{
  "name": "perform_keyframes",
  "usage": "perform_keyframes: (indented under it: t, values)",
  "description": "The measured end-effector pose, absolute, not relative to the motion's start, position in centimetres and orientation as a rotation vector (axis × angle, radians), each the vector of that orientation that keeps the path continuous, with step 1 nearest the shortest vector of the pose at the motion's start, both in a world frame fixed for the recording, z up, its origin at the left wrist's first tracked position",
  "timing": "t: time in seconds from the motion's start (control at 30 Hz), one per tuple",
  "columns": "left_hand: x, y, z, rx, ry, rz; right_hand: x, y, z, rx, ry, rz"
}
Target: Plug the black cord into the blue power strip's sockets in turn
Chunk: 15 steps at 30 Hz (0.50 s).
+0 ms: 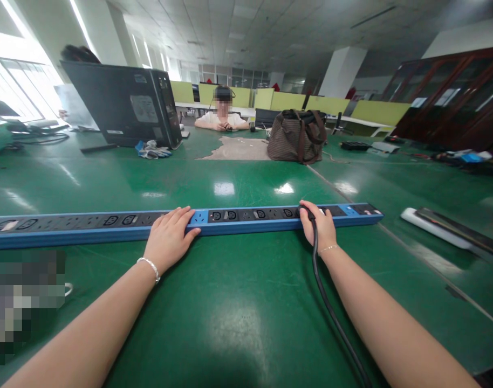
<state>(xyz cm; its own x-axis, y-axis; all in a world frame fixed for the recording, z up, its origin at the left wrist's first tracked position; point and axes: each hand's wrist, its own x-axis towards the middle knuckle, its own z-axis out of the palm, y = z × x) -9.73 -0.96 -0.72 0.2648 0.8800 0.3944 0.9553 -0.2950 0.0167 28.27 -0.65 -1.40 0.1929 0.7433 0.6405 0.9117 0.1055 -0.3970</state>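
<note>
A long blue power strip point(250, 226) with black and blue socket sections lies across the green table. My left hand point(171, 231) grips its middle, fingers over the socket face and thumb against the near side. Further right, my right hand point(319, 226) is closed around a black power plug point(305, 210) at the sockets. How deep the plug sits is hidden by the fingers. From it a black cable point(325, 304) runs down past my right forearm to the bottom edge.
A black computer case point(129, 108) and gloves point(152, 150) stand at the back left. A brown bag point(297, 137) is at the back. A person point(223, 116) sits across the table point(230, 280). At the right lie a white bar-shaped object point(432, 229) and a dark phone-like slab point(465, 230).
</note>
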Motion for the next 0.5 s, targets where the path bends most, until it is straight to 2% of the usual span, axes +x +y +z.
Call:
perform_keyframes:
  t: [0.5]
  values:
    - [-9.71, -1.04, -0.67, -2.287, -1.702, -0.453, 28.54, -0.03, -1.88, -1.684, -1.529, -0.286]
